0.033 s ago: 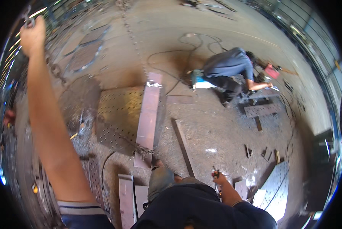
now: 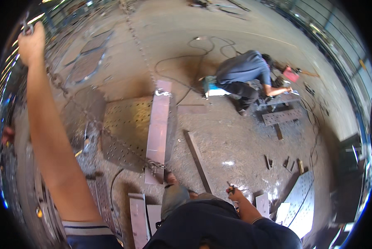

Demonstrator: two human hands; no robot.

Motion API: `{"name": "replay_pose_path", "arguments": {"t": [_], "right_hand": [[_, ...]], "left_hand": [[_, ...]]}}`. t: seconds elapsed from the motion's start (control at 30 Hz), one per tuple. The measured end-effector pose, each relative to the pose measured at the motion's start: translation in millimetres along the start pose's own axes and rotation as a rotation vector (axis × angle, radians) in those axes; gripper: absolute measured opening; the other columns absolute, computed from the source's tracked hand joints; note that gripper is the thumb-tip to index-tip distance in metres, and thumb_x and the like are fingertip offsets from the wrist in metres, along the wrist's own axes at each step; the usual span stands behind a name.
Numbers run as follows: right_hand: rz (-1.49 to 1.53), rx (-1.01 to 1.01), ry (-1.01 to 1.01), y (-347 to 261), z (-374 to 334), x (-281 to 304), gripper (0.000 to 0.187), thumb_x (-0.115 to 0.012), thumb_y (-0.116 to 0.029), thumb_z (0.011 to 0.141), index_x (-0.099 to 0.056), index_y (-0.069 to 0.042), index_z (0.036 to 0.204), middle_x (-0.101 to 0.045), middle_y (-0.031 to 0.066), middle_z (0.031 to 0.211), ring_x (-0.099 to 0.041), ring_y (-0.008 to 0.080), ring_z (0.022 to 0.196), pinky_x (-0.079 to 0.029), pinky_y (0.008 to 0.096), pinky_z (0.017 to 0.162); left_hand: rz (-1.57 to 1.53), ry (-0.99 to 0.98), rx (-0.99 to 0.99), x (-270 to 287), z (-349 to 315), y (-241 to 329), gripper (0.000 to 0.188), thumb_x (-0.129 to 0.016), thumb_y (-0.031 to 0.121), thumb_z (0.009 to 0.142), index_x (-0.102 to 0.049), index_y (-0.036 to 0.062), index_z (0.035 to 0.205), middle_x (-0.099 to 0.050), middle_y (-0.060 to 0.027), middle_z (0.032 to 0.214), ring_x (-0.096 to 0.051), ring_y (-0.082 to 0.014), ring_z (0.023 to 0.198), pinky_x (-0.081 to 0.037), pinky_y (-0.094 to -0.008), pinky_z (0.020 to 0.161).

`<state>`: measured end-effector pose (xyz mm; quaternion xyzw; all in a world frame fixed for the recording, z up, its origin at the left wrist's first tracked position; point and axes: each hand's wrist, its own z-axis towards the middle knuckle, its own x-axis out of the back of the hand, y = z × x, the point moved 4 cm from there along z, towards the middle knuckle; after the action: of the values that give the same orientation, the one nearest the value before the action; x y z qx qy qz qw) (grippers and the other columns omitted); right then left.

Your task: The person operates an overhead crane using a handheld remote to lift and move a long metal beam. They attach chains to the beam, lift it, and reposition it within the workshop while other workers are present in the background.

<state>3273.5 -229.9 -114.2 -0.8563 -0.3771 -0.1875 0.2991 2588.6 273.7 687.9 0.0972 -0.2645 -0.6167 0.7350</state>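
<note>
My left hand (image 2: 32, 45) is raised at the upper left, closed round the chain, with a metal link or hook (image 2: 27, 28) at its top. Below it the chain (image 2: 84, 110) slopes down to the near end of a long reddish steel plate (image 2: 157, 135), where it is wrapped round. A second chain (image 2: 136, 39) comes from the top edge to the plate's far end, near a pale metal clamp or fitting (image 2: 164, 92). Down by my right side, my right hand (image 2: 238, 195) grips a small dark and red object (image 2: 230, 190) whose kind I cannot make out.
A perforated plate (image 2: 125, 130) lies left of the long plate. A steel bar (image 2: 197, 159) lies ahead of my feet. At the right a co-worker (image 2: 244, 76) crouches over metal pieces, with cables (image 2: 181, 58) behind. More perforated plates (image 2: 300, 201) lie at the lower right.
The whole view has shifted slightly to the left. The chain below my left hand now shows as a clearer, straighter line down to the plate. Both hands keep their grips.
</note>
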Motion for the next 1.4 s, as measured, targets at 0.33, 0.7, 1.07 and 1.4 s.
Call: {"name": "replay_pose_path", "arguments": {"t": [0.33,0.7,1.07,1.4], "right_hand": [[-0.024,0.027,0.153,-167.9,78.7,45.2,0.076,-0.083,-0.038,0.064,-0.054,-0.001,0.125,-0.069,0.024,0.114,-0.067,0.0391,0.109,-0.054,0.0442,0.094],[0.081,0.156,0.24,-342.1,100.0,47.5,0.069,-0.08,-0.035,0.067,-0.054,0.0,0.12,-0.069,0.0264,0.108,-0.068,0.041,0.104,-0.055,0.0458,0.09],[-0.017,-0.14,0.163,-305.6,125.1,30.7,0.087,-0.085,-0.042,0.062,-0.053,0.001,0.13,-0.066,0.0221,0.123,-0.064,0.0356,0.117,-0.052,0.0422,0.1],[-0.03,-0.053,0.105,-390.2,250.0,69.4,0.079,-0.086,-0.034,0.061,-0.056,-0.003,0.128,-0.069,0.0216,0.116,-0.066,0.0366,0.114,-0.054,0.0431,0.096]], "left_hand": [[-0.101,-0.004,-0.107,-83.4,21.9,24.0,0.06,-0.063,0.048,0.076,-0.064,0.0064,0.12,-0.071,-0.0219,0.116,-0.067,-0.0392,0.111,-0.051,-0.0468,0.097],[-0.381,-0.085,0.013,-156.6,22.8,49.5,0.045,-0.066,0.033,0.086,-0.06,0.0037,0.12,-0.071,-0.0223,0.107,-0.068,-0.0409,0.103,-0.052,-0.0491,0.09],[-0.409,-0.132,-0.023,-243.1,57.5,56.8,0.051,-0.063,0.039,0.08,-0.06,0.0056,0.119,-0.073,-0.0206,0.106,-0.069,-0.0403,0.105,-0.052,-0.0492,0.094],[-0.556,0.068,-0.067,-305.3,76.7,46.4,0.03,-0.065,0.015,0.079,-0.061,0.003,0.106,-0.071,-0.0185,0.093,-0.068,-0.0393,0.092,-0.052,-0.0486,0.081]]}}
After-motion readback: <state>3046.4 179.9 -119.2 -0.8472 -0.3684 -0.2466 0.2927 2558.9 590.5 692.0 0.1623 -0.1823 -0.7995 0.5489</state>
